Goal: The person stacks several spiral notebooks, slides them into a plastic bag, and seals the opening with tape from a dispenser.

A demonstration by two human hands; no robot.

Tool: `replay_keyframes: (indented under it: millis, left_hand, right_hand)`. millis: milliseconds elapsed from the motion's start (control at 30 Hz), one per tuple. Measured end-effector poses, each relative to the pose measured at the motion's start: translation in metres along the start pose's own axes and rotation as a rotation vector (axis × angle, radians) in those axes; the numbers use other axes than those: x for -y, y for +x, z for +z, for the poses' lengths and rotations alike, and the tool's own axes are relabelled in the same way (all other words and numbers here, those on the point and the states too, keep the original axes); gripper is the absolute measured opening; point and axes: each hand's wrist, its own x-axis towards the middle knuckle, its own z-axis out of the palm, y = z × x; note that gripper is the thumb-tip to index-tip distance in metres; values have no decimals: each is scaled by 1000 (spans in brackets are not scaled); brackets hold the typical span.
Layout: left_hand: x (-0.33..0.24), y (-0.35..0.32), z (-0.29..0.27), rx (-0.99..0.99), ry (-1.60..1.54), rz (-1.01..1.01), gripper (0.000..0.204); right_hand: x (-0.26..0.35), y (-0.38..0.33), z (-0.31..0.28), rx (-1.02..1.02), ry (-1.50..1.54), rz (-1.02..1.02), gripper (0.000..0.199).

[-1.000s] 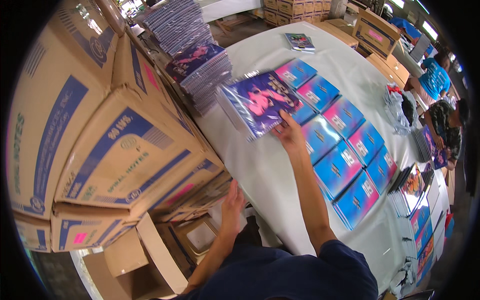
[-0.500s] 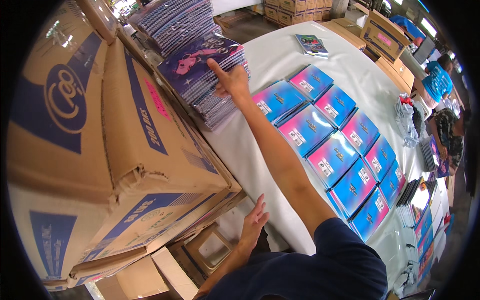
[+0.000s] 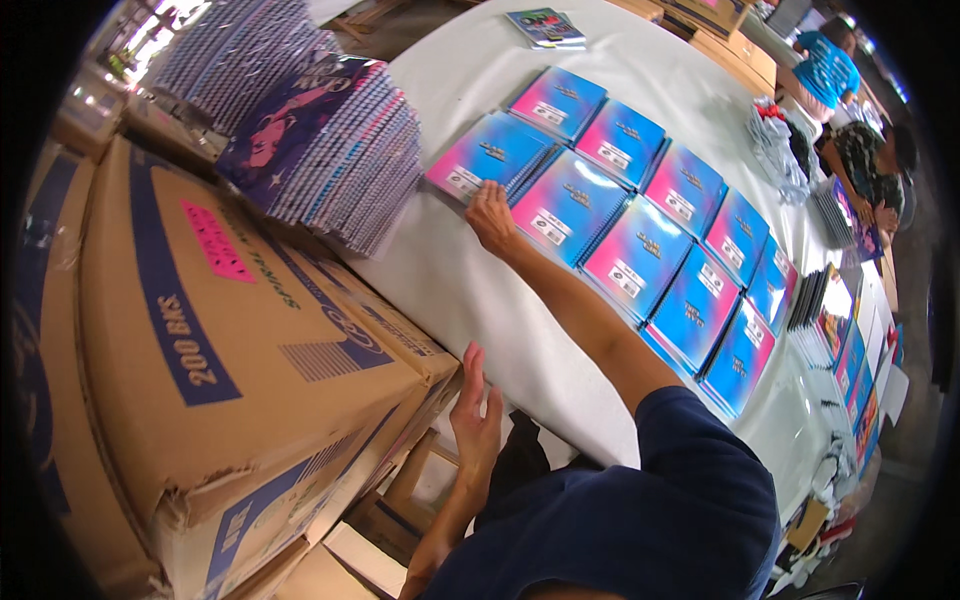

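My right hand (image 3: pixel 490 217) reaches across the white-covered table (image 3: pixel 490 330), fingers bent together at the near edge of a blue and pink spiral notebook (image 3: pixel 495 148). That notebook tops a small stack at the left end of two rows of similar notebooks (image 3: pixel 650 245). Left of this hand is a tall pile of dark purple spiral notebooks (image 3: pixel 320 150) with a pink figure on the cover. My left hand (image 3: pixel 476 410) hovers near the table's close edge beside a carton, fingers stretched and holding nothing.
Large brown cartons (image 3: pixel 240 310) crowd the left side. A thin booklet (image 3: pixel 547 28) lies at the table's far end. Plastic wrapping (image 3: pixel 778 150) and more notebook stacks (image 3: pixel 850 340) stand to the right. People (image 3: pixel 828 70) are at the far right.
My right hand has left the purple notebook pile and moved right to the blue and pink notebook. The view has shifted; my left hand remains raised and empty.
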Motion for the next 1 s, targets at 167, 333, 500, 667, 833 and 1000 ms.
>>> replay_keyframes:
  millis: [167,333,500,667,833,1000]
  left_hand:
    - [-34,50,8,27,276,297,44]
    - [-25,135,61,33,335,632,39]
    - [54,223,169,280,660,473,51]
    - [102,274,212,272,1236,366,77]
    - [90,281,195,431,1368,280,81]
    - [92,275,171,649,1246,504,73]
  right_hand:
    - [-18,18,-79,332,199,-322,25]
    - [-1,-157,-139,106,285,-542,33]
    - [6,-301,-202,276,442,-516,30]
    - [-73,-289,-191,462,814,95,16]
    - [-225,-235,-130,98,222,781,42]
    - [-263,-211,-88,333,256,931,52]
